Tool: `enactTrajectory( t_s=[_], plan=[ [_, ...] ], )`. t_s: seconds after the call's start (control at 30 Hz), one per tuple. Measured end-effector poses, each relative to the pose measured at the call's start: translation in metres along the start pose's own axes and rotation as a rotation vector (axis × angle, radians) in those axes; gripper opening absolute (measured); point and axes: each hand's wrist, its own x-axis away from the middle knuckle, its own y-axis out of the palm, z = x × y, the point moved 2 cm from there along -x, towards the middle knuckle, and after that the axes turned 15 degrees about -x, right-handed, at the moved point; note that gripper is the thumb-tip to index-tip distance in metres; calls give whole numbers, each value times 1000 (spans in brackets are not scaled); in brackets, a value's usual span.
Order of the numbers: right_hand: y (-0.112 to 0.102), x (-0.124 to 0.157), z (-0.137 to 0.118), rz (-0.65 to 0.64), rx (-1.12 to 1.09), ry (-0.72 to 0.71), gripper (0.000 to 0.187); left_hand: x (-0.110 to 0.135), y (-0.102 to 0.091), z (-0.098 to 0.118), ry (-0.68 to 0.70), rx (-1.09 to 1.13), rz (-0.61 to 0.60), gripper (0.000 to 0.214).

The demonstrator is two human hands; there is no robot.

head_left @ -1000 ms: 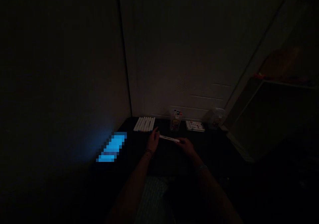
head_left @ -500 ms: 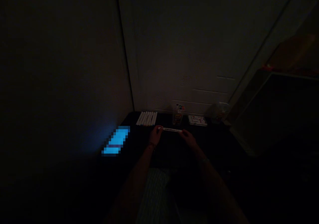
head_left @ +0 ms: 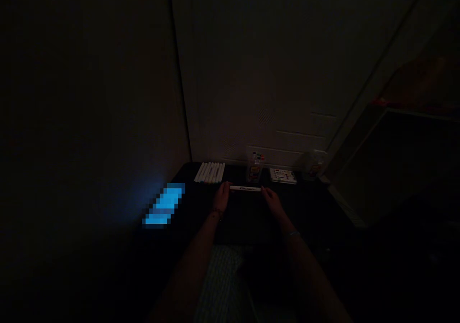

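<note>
The room is very dark. A person holds one white pen (head_left: pixel 246 188) flat from side to side over the middle of the black table (head_left: pixel 247 222). The left hand (head_left: pixel 222 196) pinches one end of the pen, and the right hand (head_left: pixel 272 200) pinches the other end. There is dark writing on the pen's side.

By the table's back left corner, a row of white pens (head_left: pixel 210 172) lies side by side. A clear box (head_left: pixel 255 169) with colored tips in it stands near the middle of the back edge. To its right lies a flat white pack (head_left: pixel 283 176). Near the back right corner is a see-through tub (head_left: pixel 315 165), maybe empty, but it is too dim to tell. A blurry blue glow (head_left: pixel 164 205) shines by the left edge.
</note>
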Motion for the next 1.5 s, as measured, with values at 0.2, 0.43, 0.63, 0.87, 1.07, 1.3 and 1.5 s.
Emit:
enactTrajectory(
  t_s=[0.2,0.43,0.63,0.87,1.07,1.3,1.5],
  plan=[
    [-8,0,-3,67,-71,-55,45,-1,4,-5,41,-108,7,34],
    [-6,0,-3,49,-52,-121,41,0,6,-4,39,-144,-24,30],
    [-6,4,-7,5,-33,-112,43,2,2,-1,52,-130,-32,27],
    [-4,4,-12,-38,-24,-118,42,1,2,-3,55,-141,-43,31],
    [-3,5,-14,-68,-30,-145,41,-1,4,-6,96,-158,-16,25],
    [-1,8,-16,-82,-23,-117,43,-2,5,-7,13,-199,-63,24],
    [1,12,-19,-105,7,-105,43,1,3,-1,23,-85,-24,34]
  ],
)
